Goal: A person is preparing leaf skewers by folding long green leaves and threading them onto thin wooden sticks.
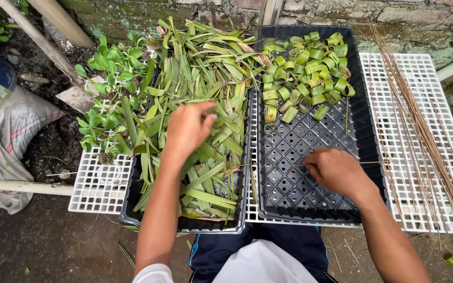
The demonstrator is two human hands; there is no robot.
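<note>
Left tray (pixel 132 202) is heaped with uncut leaf strips (pixel 205 105); most remain. Right tray (pixel 365 120) holds finished rings (pixel 310 68) filling its far end only. Left hand (pixel 187 128) reaches into the strips, fingers loosely spread. Right hand (pixel 336 170) is curled; contents cannot be told.

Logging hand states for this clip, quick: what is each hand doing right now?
Left hand: open, fingers spread on the cut leaf strips, gripping nothing visible.
Right hand: fingers curled over the black tray; contents cannot be told.
</note>
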